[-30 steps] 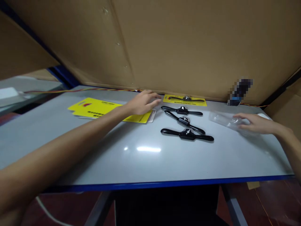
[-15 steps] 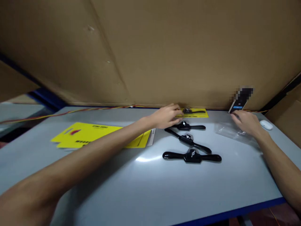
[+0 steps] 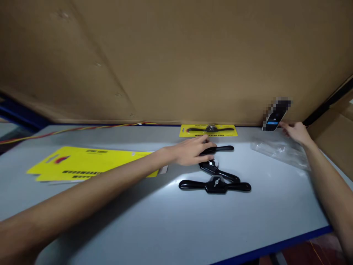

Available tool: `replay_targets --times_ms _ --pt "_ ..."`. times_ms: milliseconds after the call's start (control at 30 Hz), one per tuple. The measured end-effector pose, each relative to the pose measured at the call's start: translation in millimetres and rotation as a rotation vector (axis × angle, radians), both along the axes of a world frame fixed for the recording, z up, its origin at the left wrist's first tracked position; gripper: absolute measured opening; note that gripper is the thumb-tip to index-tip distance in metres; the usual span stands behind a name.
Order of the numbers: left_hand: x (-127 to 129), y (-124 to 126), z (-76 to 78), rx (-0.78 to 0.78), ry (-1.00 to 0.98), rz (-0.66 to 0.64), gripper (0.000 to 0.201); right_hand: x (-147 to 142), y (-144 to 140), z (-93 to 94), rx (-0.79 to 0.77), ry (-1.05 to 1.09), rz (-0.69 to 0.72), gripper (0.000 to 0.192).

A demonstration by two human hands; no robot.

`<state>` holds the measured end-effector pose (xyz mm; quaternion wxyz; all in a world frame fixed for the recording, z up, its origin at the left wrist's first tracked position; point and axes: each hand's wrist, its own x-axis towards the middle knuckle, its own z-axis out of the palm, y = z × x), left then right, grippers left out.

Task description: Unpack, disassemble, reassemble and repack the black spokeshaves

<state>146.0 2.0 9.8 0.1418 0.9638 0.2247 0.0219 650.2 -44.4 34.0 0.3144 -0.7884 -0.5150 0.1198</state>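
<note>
On the table: a smooth, pale grey tabletop with a blue edge (image 3: 154, 228) carries everything; brown corrugated cardboard sheets (image 3: 176, 55) wall it in at 12 o'clock.
Tools: three glossy black metal spokeshaves with slim double handles lie near the centre; the nearest one (image 3: 214, 186) lies flat and free.
Left hand: the left hand (image 3: 193, 151) stretches palm down from 8 o'clock, fingers loosely spread and resting on the farthest spokeshave (image 3: 220, 149), not clenched; the middle spokeshave (image 3: 217, 170) lies just below it.
Right hand: the right hand (image 3: 296, 131) reaches to 2 o'clock, fingers extended, tips at the dark phone (image 3: 273, 119) leaning on the cardboard; whether they grasp it I cannot tell.
Bags: crinkled clear plastic bags (image 3: 280, 152) lie just beside the right wrist.
Cards: flat yellow printed cards (image 3: 82, 163) lie stacked at 9 o'clock; another yellow card bearing a tool (image 3: 208, 130) lies at 12.
</note>
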Motion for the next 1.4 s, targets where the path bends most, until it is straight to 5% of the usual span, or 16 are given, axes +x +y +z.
replay_targets --times_ms 333,433,667,833,1000,1167,1400 --pt "7.7 -18.7 -0.2 -0.075 -0.104 -0.06 0.056 21.4 30.3 -11.4 -0.06 0.114 0.198 0.052" --pt "7.2 -18.3 3.4 -0.096 -0.118 -0.047 0.054 21.8 27.3 -9.3 -0.012 0.105 0.148 0.042" --pt "9.5 -11.3 15.7 -0.095 -0.057 0.018 0.056 12.1 19.8 8.4 0.255 -0.288 0.024 0.026" --pt "10.2 8.9 17.5 0.045 -0.112 0.197 0.063 4.5 20.8 8.1 0.338 -0.41 -0.072 0.025" --pt "-5.0 35.7 10.2 0.204 -0.163 0.34 0.063 -4.7 17.8 -0.3 0.323 -0.504 -0.015 0.049" --pt "-21.1 48.6 -2.7 0.158 -0.028 0.329 0.066 -17.0 10.0 -3.7 0.235 -0.579 0.085 0.077" --pt "-24.9 54.2 -9.6 0.146 0.062 0.348 0.073 -15.9 7.0 -8.8 0.176 -0.613 0.101 0.081"
